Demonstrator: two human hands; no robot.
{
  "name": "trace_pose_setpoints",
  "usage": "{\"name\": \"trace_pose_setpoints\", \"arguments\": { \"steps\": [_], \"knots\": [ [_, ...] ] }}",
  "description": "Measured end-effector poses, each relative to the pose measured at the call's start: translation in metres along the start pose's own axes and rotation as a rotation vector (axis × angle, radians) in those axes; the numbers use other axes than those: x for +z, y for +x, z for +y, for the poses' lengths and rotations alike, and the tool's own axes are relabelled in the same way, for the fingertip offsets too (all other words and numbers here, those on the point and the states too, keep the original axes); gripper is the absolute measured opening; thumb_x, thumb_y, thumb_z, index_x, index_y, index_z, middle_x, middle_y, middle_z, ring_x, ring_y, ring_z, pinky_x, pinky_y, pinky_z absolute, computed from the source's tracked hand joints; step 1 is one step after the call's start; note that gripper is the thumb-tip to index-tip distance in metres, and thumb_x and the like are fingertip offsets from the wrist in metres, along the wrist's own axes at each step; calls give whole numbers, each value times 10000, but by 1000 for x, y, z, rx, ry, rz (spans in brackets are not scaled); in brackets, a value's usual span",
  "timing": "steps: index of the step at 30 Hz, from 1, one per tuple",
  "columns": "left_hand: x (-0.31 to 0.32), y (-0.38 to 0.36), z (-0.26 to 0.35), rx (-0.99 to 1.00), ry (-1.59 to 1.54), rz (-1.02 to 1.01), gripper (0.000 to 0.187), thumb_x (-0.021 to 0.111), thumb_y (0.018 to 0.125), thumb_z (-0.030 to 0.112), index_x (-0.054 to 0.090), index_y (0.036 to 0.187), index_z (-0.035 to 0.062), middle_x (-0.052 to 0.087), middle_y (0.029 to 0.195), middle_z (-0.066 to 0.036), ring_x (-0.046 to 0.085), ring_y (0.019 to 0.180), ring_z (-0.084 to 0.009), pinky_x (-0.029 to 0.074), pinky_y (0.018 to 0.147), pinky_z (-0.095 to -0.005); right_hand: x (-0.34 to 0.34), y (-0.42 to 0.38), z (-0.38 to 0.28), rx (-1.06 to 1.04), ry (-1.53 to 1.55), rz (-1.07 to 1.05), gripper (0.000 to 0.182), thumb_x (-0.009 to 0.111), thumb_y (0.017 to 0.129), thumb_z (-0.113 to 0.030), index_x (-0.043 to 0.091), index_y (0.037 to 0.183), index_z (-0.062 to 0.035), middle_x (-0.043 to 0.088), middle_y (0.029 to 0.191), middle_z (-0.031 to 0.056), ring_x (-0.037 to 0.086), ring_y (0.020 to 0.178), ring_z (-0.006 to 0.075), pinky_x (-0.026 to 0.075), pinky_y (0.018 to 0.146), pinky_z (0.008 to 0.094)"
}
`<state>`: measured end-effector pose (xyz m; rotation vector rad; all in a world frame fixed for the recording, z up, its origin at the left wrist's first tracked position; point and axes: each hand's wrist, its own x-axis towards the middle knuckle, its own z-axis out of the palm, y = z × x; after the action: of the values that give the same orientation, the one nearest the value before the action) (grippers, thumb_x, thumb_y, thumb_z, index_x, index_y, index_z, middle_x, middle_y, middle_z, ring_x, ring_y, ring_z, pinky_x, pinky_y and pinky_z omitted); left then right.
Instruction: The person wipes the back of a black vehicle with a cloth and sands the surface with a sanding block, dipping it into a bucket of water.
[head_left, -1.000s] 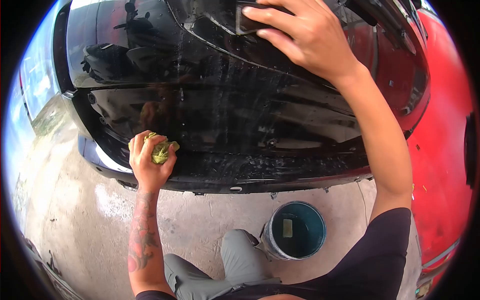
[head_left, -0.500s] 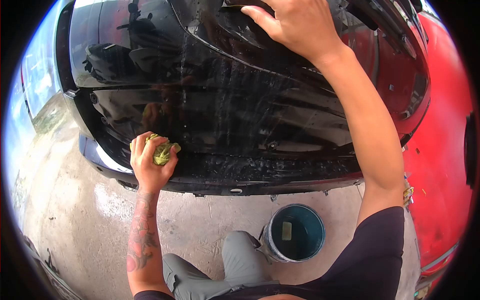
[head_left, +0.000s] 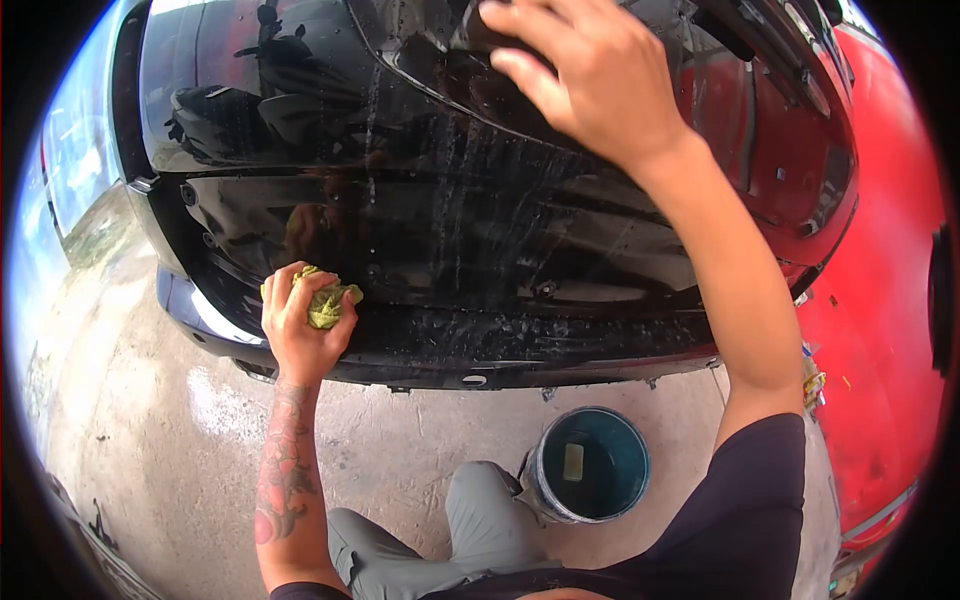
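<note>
Bunched in my left hand (head_left: pixel 303 318) is a yellow-green cloth (head_left: pixel 328 303), held against the lower left of a black car's rear (head_left: pixel 430 220). The car's dark surface is wet, with drops and pale streaks running down. Higher up, my right hand (head_left: pixel 590 80) presses a thin dark sheet (head_left: pixel 470 30), which looks like sandpaper, onto the raised panel. Most of that sheet is hidden under the fingers and by the frame's top edge.
On the concrete floor (head_left: pixel 400 440), below the bumper, stands a dark bucket (head_left: pixel 640 440) of water with a pale rectangular block (head_left: pixel 573 462) in it. A red painted surface (head_left: pixel 870 330) runs along the right side. My knees are just left of the bucket.
My right hand has shifted slightly down and to the right on the panel, with its fingers more visible. My left hand and the cloth have barely moved.
</note>
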<state>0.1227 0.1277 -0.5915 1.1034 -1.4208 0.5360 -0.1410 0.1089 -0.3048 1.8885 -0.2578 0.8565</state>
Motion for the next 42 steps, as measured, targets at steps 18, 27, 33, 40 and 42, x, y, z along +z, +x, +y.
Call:
{"name": "trace_pose_setpoints", "arguments": {
  "steps": [18,27,33,40,42],
  "knots": [
    [0,0,0,-6,6,3,277,825,701,134,711,948,89,657,1081,-142,624,993,-354,523,856,-451,14,21,11,44,-39,112,262,773,844,-170,715,1076,-63,676,987,103,677,917,293,564,774,401],
    [0,0,1,-12,-1,3,281,825,697,133,713,951,92,656,1086,-137,623,990,-353,523,860,-450,11,4,-9,79,46,49,288,782,839,-175,713,1097,-67,663,1011,118,686,895,303,577,772,410],
    [0,-1,-1,-3,-2,8,291,827,688,132,710,952,95,653,1077,-134,622,989,-352,523,857,-450,22,48,19,245,-38,96,252,728,886,-193,708,1088,-45,689,1067,160,693,991,355,574,845,457],
    [0,-1,0,-11,-14,8,294,830,684,131,710,950,100,653,1072,-131,624,997,-352,522,857,-453,11,18,-10,162,46,27,259,732,885,-191,701,1092,-39,699,1082,150,695,998,342,586,838,446],
    [0,-1,-1,-4,-10,12,291,831,684,132,711,947,100,654,1074,-131,625,1001,-351,523,858,-452,17,34,5,150,-8,79,249,726,889,-192,697,1085,-42,699,1066,151,694,995,347,582,833,452]
  ]
}}
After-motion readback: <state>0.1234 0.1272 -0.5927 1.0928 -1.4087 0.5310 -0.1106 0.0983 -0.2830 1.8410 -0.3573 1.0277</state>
